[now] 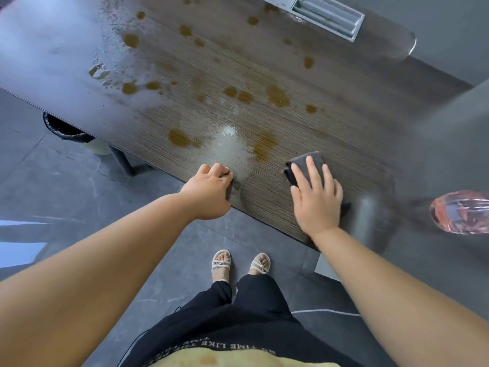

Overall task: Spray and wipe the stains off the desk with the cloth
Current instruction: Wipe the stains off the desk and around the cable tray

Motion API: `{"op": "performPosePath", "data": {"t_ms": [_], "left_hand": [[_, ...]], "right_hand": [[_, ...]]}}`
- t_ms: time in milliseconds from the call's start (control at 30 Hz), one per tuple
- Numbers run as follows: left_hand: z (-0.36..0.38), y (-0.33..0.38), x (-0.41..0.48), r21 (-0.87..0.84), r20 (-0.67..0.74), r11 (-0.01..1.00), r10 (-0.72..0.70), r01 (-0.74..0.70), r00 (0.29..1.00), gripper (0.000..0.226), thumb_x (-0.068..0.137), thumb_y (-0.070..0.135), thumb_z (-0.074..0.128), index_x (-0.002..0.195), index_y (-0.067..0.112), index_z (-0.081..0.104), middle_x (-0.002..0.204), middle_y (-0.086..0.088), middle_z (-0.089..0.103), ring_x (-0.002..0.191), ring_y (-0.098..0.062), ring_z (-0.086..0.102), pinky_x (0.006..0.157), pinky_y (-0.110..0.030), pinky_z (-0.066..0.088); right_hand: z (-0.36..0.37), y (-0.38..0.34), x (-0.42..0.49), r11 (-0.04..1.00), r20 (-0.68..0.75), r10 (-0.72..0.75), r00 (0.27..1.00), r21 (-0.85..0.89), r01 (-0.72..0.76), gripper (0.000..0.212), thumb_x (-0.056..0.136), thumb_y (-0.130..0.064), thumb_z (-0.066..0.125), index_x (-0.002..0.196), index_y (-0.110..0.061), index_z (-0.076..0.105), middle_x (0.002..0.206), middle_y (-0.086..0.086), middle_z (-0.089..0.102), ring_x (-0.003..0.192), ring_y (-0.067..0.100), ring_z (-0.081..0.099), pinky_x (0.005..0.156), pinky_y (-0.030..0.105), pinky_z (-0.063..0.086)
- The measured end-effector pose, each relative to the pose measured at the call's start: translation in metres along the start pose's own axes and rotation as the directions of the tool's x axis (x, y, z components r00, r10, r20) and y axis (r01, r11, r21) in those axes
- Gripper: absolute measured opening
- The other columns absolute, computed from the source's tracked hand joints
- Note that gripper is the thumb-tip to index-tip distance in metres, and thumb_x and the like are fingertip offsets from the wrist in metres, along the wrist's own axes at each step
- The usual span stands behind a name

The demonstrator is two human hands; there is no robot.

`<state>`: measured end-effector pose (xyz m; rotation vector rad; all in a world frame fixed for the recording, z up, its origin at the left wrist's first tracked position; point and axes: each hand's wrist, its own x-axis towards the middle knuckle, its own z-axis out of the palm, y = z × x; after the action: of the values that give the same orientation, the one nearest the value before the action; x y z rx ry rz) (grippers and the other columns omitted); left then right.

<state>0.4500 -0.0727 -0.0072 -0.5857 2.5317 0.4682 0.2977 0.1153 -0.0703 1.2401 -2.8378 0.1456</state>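
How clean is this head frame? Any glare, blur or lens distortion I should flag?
Head view: pale window glare washes the far-left desk, a bright glint sits on the wet patch; the pink spray bottle and the desk's right end are smeared; wide-angle bending curves the desk edge and stretches the forearms; the right hand on the cloth, the left hand and the stains stay fairly sharp.

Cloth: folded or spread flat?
Folded. The cloth shows doubled layered edges at its left corner, under the flat right hand.

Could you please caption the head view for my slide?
Right hand presses a folded dark grey cloth onto the brown-stained, spray-wetted wooden desk.
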Motion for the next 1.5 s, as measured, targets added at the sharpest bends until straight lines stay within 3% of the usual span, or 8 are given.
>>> {"op": "performPosePath", "data": {"t_ms": [233, 433, 667, 867, 1067, 1267, 1433, 1500], "left_hand": [[-0.003, 0.002, 0.001, 0.007, 0.013, 1.0, -0.007, 0.007, 1.0, 0.065, 0.09, 0.029, 0.044, 0.148, 0.016, 0.02, 0.15, -0.002, 0.017, 0.131, -0.028, 0.021, 0.109, -0.031, 0.027], [-0.002, 0.001, 0.003, -0.012, -0.004, 1.0, -0.012, 0.012, 1.0, 0.061, 0.09, 0.026, 0.043, 0.147, 0.018, 0.024, 0.148, -0.001, 0.02, 0.129, -0.027, 0.023, 0.108, -0.034, 0.031], [0.0, -0.001, 0.001, -0.04, -0.033, 0.999, -0.003, 0.002, 0.999, 0.061, 0.09, 0.027, 0.042, 0.147, 0.015, 0.024, 0.15, -0.001, 0.022, 0.132, -0.025, 0.025, 0.112, -0.029, 0.023], [-0.002, 0.001, 0.0, -0.061, -0.032, 0.998, -0.009, 0.007, 0.999, 0.058, 0.092, 0.028, 0.041, 0.146, 0.016, 0.025, 0.15, -0.001, 0.022, 0.131, -0.025, 0.025, 0.11, -0.029, 0.023], [-0.01, 0.0, 0.003, -0.096, -0.008, 0.995, -0.013, 0.012, 1.0, 0.055, 0.091, 0.027, 0.042, 0.144, 0.019, 0.029, 0.146, -0.001, 0.027, 0.129, -0.025, 0.029, 0.108, -0.031, 0.029], [-0.021, 0.0, 0.01, -0.106, 0.019, 0.994, -0.028, 0.03, 0.999, 0.046, 0.092, 0.023, 0.04, 0.137, 0.02, 0.038, 0.138, -0.005, 0.037, 0.125, -0.027, 0.036, 0.103, -0.035, 0.037], [-0.026, 0.006, 0.015, -0.038, -0.097, 0.999, -0.025, 0.021, 0.995, 0.05, 0.092, 0.025, 0.042, 0.14, 0.016, 0.033, 0.144, -0.004, 0.027, 0.131, -0.028, 0.025, 0.103, -0.036, 0.037], [-0.025, 0.005, 0.017, 0.043, -0.096, 0.999, 0.017, -0.013, 0.995, 0.054, 0.093, 0.024, 0.04, 0.143, 0.012, 0.027, 0.148, -0.005, 0.019, 0.134, -0.028, 0.02, 0.103, -0.034, 0.034]], "right_hand": [[0.002, 0.014, -0.022, 0.792, 0.028, -0.61, 0.792, 0.035, 0.61, 0.043, 0.096, -0.04, 0.037, 0.139, -0.034, 0.04, 0.151, 0.002, 0.037, 0.135, 0.034, 0.034, 0.103, 0.05, 0.03], [0.0, -0.019, 0.013, 0.996, 0.004, 0.086, 0.996, 0.024, -0.086, 0.051, 0.094, -0.043, 0.028, 0.14, -0.029, 0.044, 0.151, 0.006, 0.037, 0.133, 0.04, 0.037, 0.098, 0.057, 0.035], [0.005, 0.004, -0.007, 0.757, 0.015, -0.653, 0.757, 0.041, 0.652, 0.042, 0.096, -0.041, 0.039, 0.138, -0.035, 0.042, 0.151, 0.001, 0.038, 0.134, 0.034, 0.036, 0.103, 0.05, 0.031], [0.001, -0.029, 0.028, 0.991, -0.004, 0.123, 0.992, 0.047, -0.122, 0.05, 0.095, -0.041, 0.029, 0.141, -0.028, 0.045, 0.151, 0.006, 0.037, 0.133, 0.04, 0.037, 0.098, 0.058, 0.036], [0.006, -0.003, 0.012, 0.8, 0.05, -0.6, 0.799, 0.017, 0.6, 0.045, 0.096, -0.039, 0.036, 0.14, -0.033, 0.038, 0.152, 0.003, 0.036, 0.134, 0.036, 0.038, 0.101, 0.051, 0.036], [0.003, -0.031, 0.061, 0.988, 0.07, 0.149, 0.986, 0.037, -0.152, 0.048, 0.1, -0.04, 0.031, 0.147, -0.031, 0.032, 0.158, 0.004, 0.023, 0.141, 0.037, 0.024, 0.105, 0.056, 0.027], [0.007, -0.021, 0.031, 0.854, 0.041, -0.521, 0.853, 0.024, 0.52, 0.045, 0.097, -0.04, 0.033, 0.141, -0.033, 0.038, 0.152, 0.003, 0.035, 0.134, 0.036, 0.037, 0.101, 0.051, 0.033], [0.006, 0.007, 0.044, 0.844, 0.057, -0.535, 0.843, 0.002, 0.536, 0.045, 0.096, -0.041, 0.034, 0.14, -0.034, 0.037, 0.152, 0.002, 0.036, 0.133, 0.034, 0.036, 0.101, 0.05, 0.034]]}}
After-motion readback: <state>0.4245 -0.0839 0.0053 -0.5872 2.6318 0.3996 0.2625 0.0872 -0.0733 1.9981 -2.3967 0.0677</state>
